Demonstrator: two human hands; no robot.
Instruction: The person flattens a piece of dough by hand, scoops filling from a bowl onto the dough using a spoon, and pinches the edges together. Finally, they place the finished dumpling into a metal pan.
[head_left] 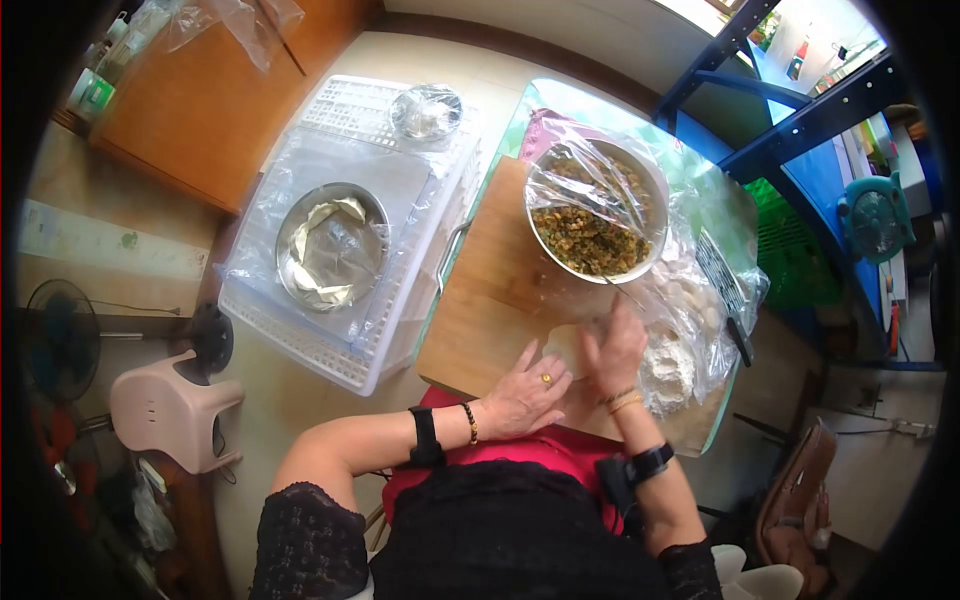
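Observation:
My left hand (525,392) lies at the near edge of the wooden board (485,315), fingers stretched out, a ring on one finger. Just right of it, my right hand (617,350) is over the board with its thumb apart; its fingers are blurred and I cannot tell whether they grip anything. A pale flat round of dough (564,343) shows between the hands. Beyond them stands a metal bowl of chopped filling (590,235), partly covered by clear plastic film. A thin handle (622,291) sticks out near its rim, close to my right fingertips. White flour (667,370) is heaped beside my right hand.
Dough pieces (685,295) lie under plastic on the right, near a black-handled tool (738,340). On the left, a white plastic crate (375,372) bears a round metal pan (381,225) with folded pale pieces and a small covered bowl (426,112). A pink stool (170,410) stands farther left.

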